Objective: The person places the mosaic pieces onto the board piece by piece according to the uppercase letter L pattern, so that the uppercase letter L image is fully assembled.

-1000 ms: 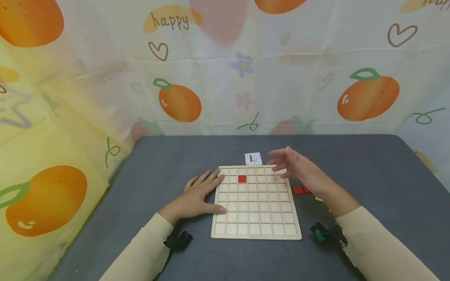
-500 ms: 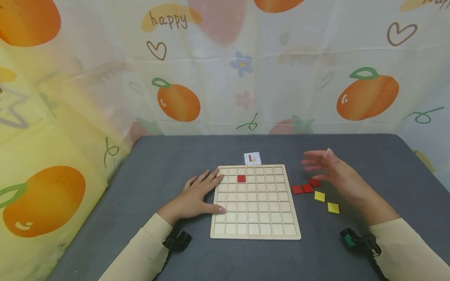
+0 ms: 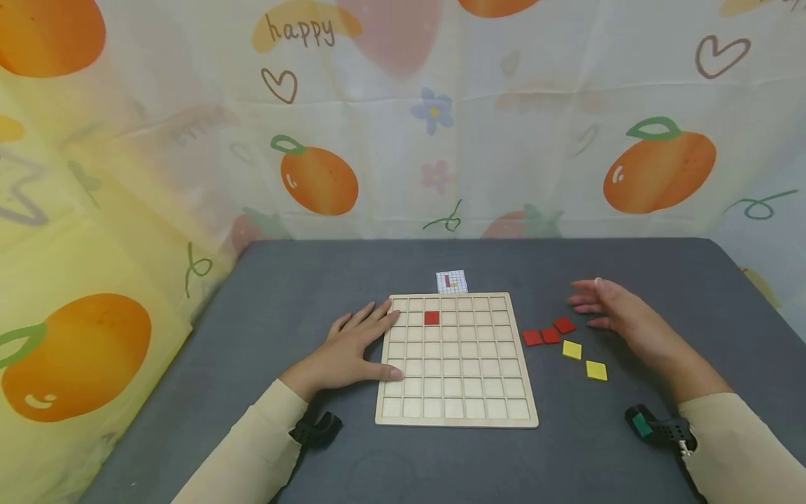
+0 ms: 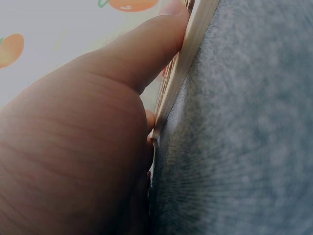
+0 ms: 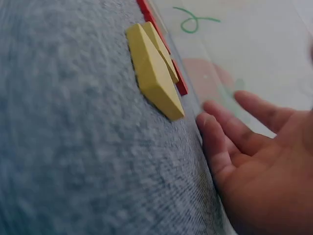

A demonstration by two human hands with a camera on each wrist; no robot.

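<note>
A pale wooden grid board (image 3: pixel 451 423) lies on the table, with one red square tile (image 3: pixel 431 318) in its second row from the far edge. My left hand (image 3: pixel 349 353) rests spread at the board's left side, fingertips at the far-left edge and thumb on the near-left cells. In the left wrist view the thumb (image 4: pixel 146 46) lies over the board's rim (image 4: pixel 178 85). To the right of the tiles, my right hand (image 3: pixel 630 318) holds nothing, its fingers relaxed. Nearest to it are three loose red tiles (image 3: pixel 564 325) and two yellow tiles (image 3: pixel 571 350).
Behind the board lies a small white card (image 3: pixel 451 282) printed with a grid and coloured marks. The dark grey table (image 3: pixel 340 269) ends at a fruit-patterned curtain (image 3: pixel 390 175). Black straps (image 3: pixel 658 428) sit at both wrists.
My right hand has moved rightward from above the board's far-right corner to beyond the loose tiles, bringing them into full view. My left hand stays at the board.
</note>
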